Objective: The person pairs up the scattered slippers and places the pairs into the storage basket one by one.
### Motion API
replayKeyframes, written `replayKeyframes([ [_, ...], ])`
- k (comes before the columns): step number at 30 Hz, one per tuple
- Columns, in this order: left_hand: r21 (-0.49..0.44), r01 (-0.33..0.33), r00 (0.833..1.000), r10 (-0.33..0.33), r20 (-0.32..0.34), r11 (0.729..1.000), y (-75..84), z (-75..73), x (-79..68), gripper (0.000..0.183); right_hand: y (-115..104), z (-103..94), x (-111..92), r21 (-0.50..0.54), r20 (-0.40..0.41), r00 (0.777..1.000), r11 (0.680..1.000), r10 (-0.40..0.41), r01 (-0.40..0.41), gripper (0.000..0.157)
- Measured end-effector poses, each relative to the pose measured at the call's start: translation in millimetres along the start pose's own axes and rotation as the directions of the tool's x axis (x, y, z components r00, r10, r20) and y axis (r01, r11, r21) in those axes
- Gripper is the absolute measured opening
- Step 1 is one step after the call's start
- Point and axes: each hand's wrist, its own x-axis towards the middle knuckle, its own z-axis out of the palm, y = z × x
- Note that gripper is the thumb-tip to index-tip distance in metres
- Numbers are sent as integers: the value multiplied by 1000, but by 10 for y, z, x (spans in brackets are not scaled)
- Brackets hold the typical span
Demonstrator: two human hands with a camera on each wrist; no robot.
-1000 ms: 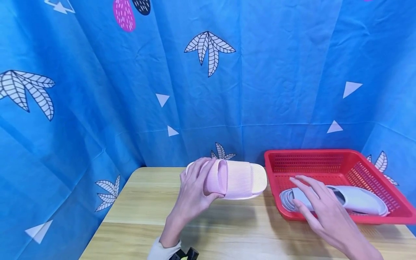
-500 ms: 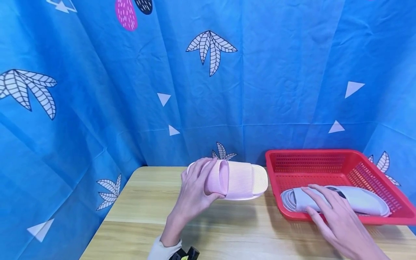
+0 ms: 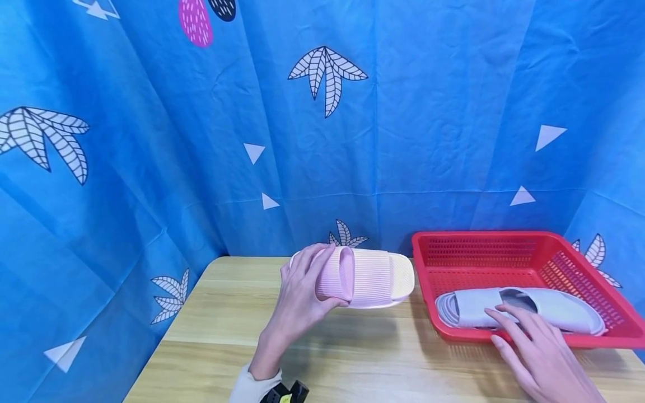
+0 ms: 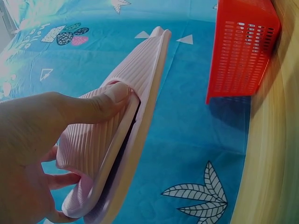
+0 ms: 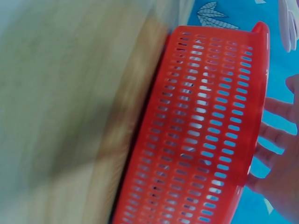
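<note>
My left hand grips a pair of pink ribbed slippers, one tucked into the other, above the table. In the left wrist view its thumb presses on the strap of the slippers, with the other fingers curled round behind. A pair of pale grey slippers, fitted together the same way, lies along the near side of the red basket. My right hand hovers at the basket's front rim with its fingers spread and nothing in them. In the right wrist view its fingertips overlap the rim.
The wooden table extends to the left and in front of the basket. A blue patterned curtain hangs close behind and along both sides. A black device is strapped on my left wrist.
My right hand has drawn back toward the lower right from over the grey slippers, uncovering more of them. The left hand and the pink slippers have stayed in place.
</note>
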Motion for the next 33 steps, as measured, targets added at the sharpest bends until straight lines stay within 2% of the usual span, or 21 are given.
replayKeyframes([
  [16, 9, 10, 1000, -10, -3, 1000, -21, -16, 1, 105, 139, 37, -173, -93, 19, 999, 995, 33, -31, 48],
  [28, 7, 12, 1000, -12, -7, 1000, -47, -20, -3, 107, 162, 76, -159, -162, 59, 997, 986, 50, -40, 35],
  [33, 0, 11, 1000, -11, -9, 1000, -50, -13, -2, 107, 164, 88, -154, -192, 79, 993, 979, 91, -74, 28],
])
